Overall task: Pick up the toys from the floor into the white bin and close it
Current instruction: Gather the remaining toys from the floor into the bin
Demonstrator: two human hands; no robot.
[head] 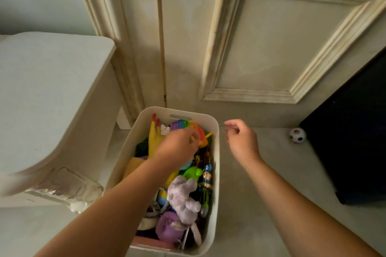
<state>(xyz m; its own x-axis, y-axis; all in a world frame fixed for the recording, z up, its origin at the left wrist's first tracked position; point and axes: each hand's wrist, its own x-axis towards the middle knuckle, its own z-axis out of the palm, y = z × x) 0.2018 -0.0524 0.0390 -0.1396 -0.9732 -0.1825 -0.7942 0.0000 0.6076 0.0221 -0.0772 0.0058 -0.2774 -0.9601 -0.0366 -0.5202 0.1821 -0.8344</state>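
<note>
Looking down, we see the white bin at lower centre, open-topped and heaped with toys. Our left hand hangs over its far end, fingers curled down among the toys; whether they grip one we cannot tell. Our right hand sits just right of the rim, fingers loosely curled, holding nothing. A small ball lies on the floor at right.

white bin open-topped, toys heaped inside, cabinet seemingly close left, floor free right
</note>
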